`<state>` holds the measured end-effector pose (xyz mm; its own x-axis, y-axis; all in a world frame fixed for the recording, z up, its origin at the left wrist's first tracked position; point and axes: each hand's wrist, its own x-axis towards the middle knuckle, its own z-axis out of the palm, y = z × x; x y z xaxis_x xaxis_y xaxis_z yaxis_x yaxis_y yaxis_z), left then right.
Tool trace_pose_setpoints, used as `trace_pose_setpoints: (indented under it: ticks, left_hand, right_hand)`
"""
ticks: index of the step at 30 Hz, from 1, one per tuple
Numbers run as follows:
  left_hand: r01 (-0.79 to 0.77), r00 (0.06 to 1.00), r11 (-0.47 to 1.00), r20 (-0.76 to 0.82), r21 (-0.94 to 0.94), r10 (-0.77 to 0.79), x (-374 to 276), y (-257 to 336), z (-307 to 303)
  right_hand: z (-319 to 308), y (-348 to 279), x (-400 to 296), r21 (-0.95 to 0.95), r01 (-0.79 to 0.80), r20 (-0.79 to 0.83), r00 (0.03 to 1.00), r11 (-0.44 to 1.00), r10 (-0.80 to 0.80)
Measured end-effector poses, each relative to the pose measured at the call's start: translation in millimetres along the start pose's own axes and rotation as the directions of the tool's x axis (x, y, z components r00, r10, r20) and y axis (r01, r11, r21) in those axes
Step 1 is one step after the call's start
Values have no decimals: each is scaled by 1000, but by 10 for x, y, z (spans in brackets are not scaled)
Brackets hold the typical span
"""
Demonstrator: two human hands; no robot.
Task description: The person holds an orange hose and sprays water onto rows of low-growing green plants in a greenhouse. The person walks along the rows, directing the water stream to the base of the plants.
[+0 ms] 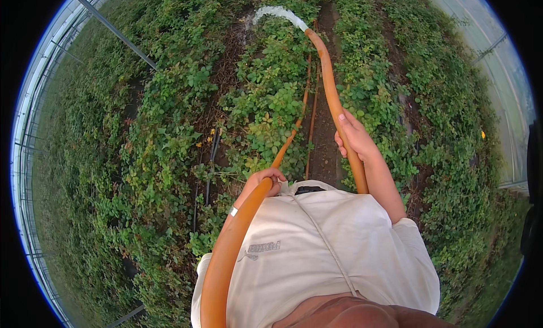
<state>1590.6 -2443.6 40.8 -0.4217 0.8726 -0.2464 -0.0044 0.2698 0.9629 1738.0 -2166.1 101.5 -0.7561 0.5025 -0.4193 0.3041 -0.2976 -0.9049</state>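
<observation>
A thick orange hose (332, 90) rises ahead of me, and my right hand (354, 135) is wrapped around it with the thumb along its top. From its far open end a stream of water (280, 11) arcs leftward and down onto the soil between plants. Behind my right hand the hose runs back past my right side. Another stretch of orange hose (229, 243) lies over the left side of my chest. At my waist my left hand (269, 179) curls around this stretch; its palm side is hidden. Beyond that hand the hose leads forward among the leaves.
Rows of low leafy bushes (271, 98) stand on both sides. A narrow soil path (324, 158) runs between them, with thin orange-brown lines along it. Dark pipes (213, 149) stick up at left. A metal bar (114, 28) slants in at upper left, beside greenhouse walls.
</observation>
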Motion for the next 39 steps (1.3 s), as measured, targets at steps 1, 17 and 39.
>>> trace_pose_setpoints:
  ticks: [1,17,39]
  left_hand:
    - [2,1000,1000,1,9,-2,3,2,0]
    - [-79,992,983,89,-164,94,107,30,-34]
    - [-124,992,989,40,77,121,100,-11,-92]
  right_hand:
    - [-23,-37,-16,7,22,-6,1000,1000,-22]
    - [-85,-387,-277,30,174,-128,977,984,-168]
    - [390,49,48,-75,16,78,997,997,-10]
